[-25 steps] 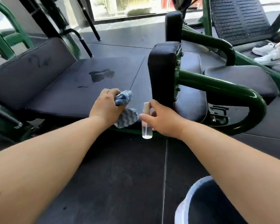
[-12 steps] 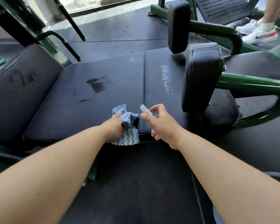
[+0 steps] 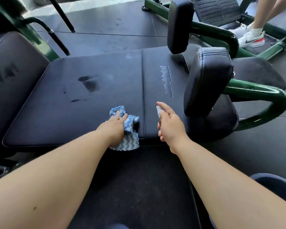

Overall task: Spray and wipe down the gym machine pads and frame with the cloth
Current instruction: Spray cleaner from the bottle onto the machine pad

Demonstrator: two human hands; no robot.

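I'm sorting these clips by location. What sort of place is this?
Most likely a gym: a black padded bench on a green steel frame, an upright pad beside it, and rubber floor tiles underfoot.

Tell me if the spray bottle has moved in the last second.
Yes. The spray bottle went from the front edge of the seat pad forward over it, staying right of the seam.

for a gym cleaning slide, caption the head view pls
Left hand holds a blue cloth on the black seat pad; right hand grips a small spray bottle.
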